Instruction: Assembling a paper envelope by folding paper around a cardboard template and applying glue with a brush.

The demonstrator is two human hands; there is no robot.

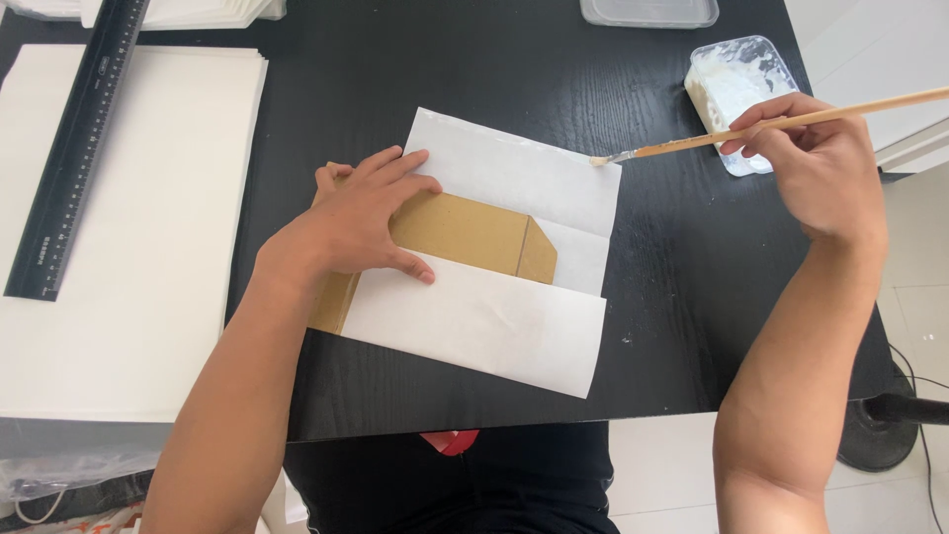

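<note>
**Op:** While I've got the head view up, quick rundown. Left hand [361,222] is spread flat, fingers wide, pressing down on the cardboard box [465,235], which lies flattened on a white paper sheet [514,173] in the middle of the black table [672,267]. The near edge of the paper is folded up over the box's lower part. Right hand [820,168] is pinched around a wooden brush [771,127], whose tip touches the far right corner of the paper. Just behind that hand sits a small clear tub of white paste [736,84].

**Reply:** How's that stuff going to handle?

**Op:** My guess: the paper's thin and floppy, creases easily, and goes limp and tacky wherever paste lands, so I'd touch only the dry edges. The box looks stiff and light, and would slide on the paper unless pinned with a flat palm, like now. The brush is light and gripped mid-handle.

**Reply:** Anything else nearby?

**Op:** A stack of white sheets [148,247] on the left with a black ruler [74,148] lying on it, and an empty-looking clear tray [647,12] at the far edge.
</note>
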